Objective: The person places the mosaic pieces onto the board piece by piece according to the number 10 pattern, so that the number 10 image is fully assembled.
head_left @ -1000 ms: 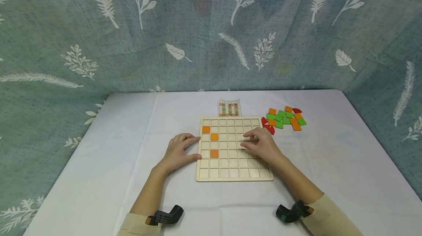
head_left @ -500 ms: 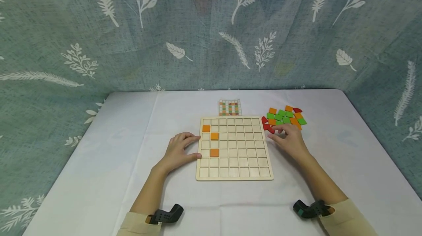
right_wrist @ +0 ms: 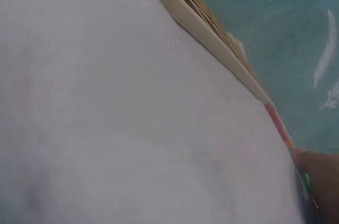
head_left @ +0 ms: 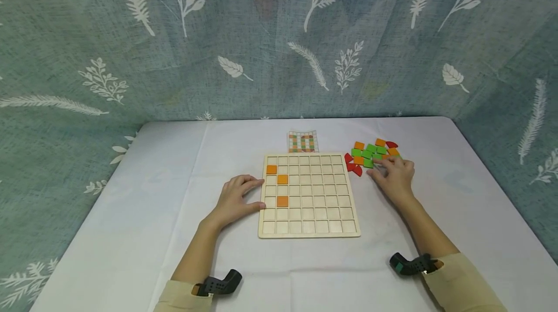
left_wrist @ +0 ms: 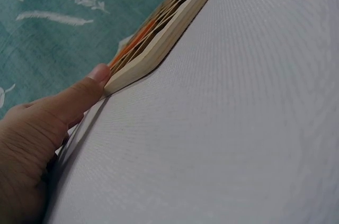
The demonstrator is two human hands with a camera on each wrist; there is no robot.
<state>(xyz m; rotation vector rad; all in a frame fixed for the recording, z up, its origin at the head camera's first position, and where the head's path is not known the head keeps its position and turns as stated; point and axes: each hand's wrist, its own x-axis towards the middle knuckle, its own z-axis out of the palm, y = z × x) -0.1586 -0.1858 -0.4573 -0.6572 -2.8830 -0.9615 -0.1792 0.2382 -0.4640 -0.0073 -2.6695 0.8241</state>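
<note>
A light wooden grid board (head_left: 315,200) lies flat, with three square orange tiles (head_left: 282,179) in its left cells. Against its left edge rests my left hand (head_left: 235,199), thumb and fingers spread apart. In the left wrist view the thumb (left_wrist: 85,92) touches the board's rim near a corner. My right hand (head_left: 396,179) is at the near side of a group of green tiles (head_left: 367,154), its fingertips over them and its thumb apart from the fingers. It covers part of the group. The right wrist view shows only a little of this hand, at the lower right.
Red curved pieces (head_left: 353,168) lie between the board's right edge and the green tiles, with more orange tiles (head_left: 380,142) mixed in. A small printed pattern card (head_left: 302,141) lies behind the board. Patterned cloth (head_left: 261,60) hangs beyond the white table (head_left: 174,157).
My right hand has moved from above the board rightward to the loose tiles, and slightly farther right over them in the last half second. The left hand stays at the board's edge.
</note>
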